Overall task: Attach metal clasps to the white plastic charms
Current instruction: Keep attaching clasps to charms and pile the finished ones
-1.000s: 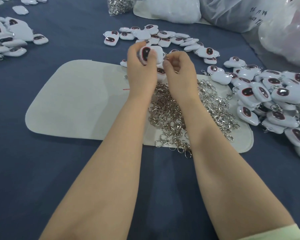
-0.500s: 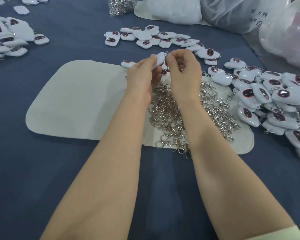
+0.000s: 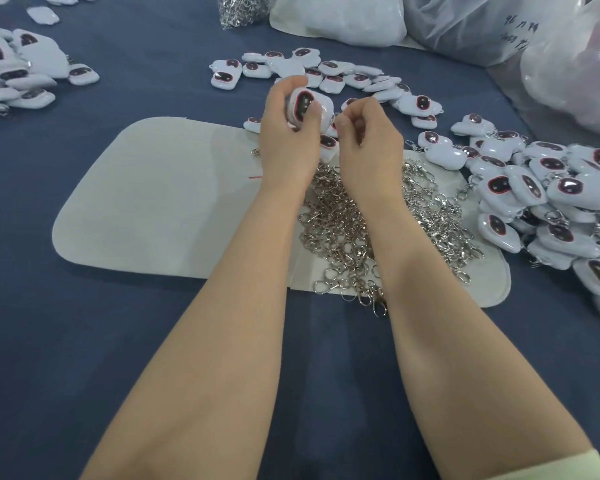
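Left hand [image 3: 288, 140] gripped white charm [image 3: 307, 107], dark face toward me. Right hand [image 3: 368, 143] curled, thumb against forefinger just beside charm; couldn't tell whether anything was pinched there, fingers hid it. Clasp pile [image 3: 343, 230] lay on mat [image 3: 153, 202] under wrists. Right heap [image 3: 551, 202] showed clasps fitted; I judged those done. Bare charms [image 3: 326, 71] beyond hands still to do. Far-left heap [image 3: 14, 74] cut off, status unclear.
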A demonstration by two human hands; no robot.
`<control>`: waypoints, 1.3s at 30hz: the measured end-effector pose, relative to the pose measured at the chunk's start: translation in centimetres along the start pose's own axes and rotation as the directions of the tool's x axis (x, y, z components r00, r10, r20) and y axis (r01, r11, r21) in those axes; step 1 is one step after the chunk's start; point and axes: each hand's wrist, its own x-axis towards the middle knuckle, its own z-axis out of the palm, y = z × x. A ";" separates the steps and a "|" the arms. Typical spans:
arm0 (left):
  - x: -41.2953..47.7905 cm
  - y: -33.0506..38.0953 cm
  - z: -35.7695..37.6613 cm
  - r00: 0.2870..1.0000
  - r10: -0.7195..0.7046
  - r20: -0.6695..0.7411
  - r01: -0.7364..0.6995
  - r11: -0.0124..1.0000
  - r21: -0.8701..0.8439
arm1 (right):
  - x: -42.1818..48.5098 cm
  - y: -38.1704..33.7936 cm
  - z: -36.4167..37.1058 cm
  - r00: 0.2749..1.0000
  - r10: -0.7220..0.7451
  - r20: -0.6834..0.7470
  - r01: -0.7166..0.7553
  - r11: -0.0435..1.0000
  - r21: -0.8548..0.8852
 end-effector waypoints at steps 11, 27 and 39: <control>-0.6 0.0 0.4 0.962 0.261 0.084 -0.273 0.940 0.206 | 0.4 0.5 -0.4 0.995 0.086 0.057 -0.086 0.996 -0.004; 0.5 0.3 -0.1 0.882 -0.457 0.119 0.463 0.787 -0.408 | -0.1 -0.4 -0.1 0.998 0.061 -0.035 -0.055 0.988 0.145; 0.0 0.6 0.0 0.943 -0.331 0.024 0.323 0.900 -0.293 | -0.2 -0.2 -0.1 0.997 -0.044 -0.060 0.044 0.999 0.004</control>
